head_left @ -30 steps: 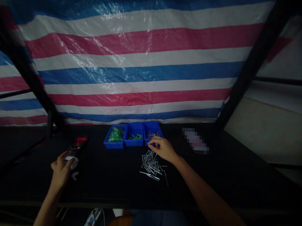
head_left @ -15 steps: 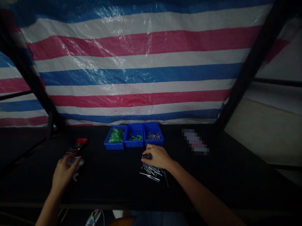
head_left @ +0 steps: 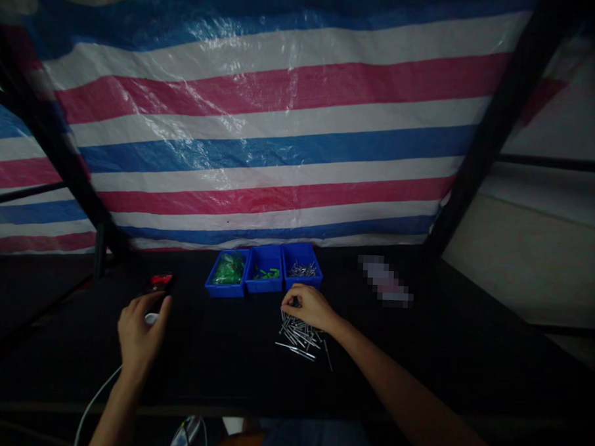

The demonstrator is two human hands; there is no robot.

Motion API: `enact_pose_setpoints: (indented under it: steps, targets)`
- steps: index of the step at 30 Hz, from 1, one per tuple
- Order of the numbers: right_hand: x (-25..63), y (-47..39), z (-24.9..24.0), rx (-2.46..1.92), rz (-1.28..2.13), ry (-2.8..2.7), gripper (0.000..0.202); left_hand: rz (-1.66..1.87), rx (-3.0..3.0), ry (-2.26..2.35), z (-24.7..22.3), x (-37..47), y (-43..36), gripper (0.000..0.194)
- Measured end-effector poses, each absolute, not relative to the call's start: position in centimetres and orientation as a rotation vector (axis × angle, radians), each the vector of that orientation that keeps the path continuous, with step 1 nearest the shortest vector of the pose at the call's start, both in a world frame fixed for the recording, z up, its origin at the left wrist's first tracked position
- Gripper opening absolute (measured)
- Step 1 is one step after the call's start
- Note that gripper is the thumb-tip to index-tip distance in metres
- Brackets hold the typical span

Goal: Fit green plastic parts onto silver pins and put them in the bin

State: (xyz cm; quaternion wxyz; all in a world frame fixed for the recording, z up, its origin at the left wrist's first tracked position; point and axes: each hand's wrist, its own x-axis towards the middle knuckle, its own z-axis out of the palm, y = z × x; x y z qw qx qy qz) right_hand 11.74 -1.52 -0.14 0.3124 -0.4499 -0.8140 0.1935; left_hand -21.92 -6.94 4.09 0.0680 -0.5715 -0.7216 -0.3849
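Note:
My left hand (head_left: pixel 142 328) is over the left part of the black table, its thumb and fingers curled around a small round white thing (head_left: pixel 151 318). A thin white cable (head_left: pixel 95 395) runs from behind this hand down past the table edge. My right hand (head_left: pixel 309 307) is at the top of a loose pile of long silver screws (head_left: pixel 297 335). Its thumb and fingers are pinched together; whatever is between the tips is too dark to make out. Just beyond it, small metal screws (head_left: pixel 303 269) lie in the right blue bin (head_left: pixel 305 284).
The middle blue bin (head_left: pixel 264 286) holds several green plugs (head_left: pixel 266 273). A bag of green pieces (head_left: pixel 229 269) fills the left bin (head_left: pixel 225 290). A dark item with red (head_left: pixel 161 279) lies beyond my left hand; a blurred-out item (head_left: pixel 384 278) lies at right. Striped sheeting (head_left: pixel 281 143) hangs behind.
My left hand has shifted right, and the white cable now shows beside its forearm. The red-and-dark item is less covered. My right hand stays at the pile, fingers slightly moved.

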Motion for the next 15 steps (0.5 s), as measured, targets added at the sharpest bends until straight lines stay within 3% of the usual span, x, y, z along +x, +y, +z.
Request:
enact_pose_setpoints:
  steps: [4,8,15]
  targets:
    - [11.9,-1.4,-0.4,-1.196,0.518,-2.122,0.010,-1.436,-1.961,-1.855,4.7,-16.2,-5.9,0.028]
    - [11.8,-1.7,-0.6,-1.218,0.447,-2.187,0.028,-1.697,-2.189,-1.617,5.2,-10.1,-4.7,0.019]
    - [11.2,-2.2,-0.4,-1.180,0.300,-2.301,0.033,-2.015,-2.220,-1.452,5.0,-3.4,-1.3,0.018]
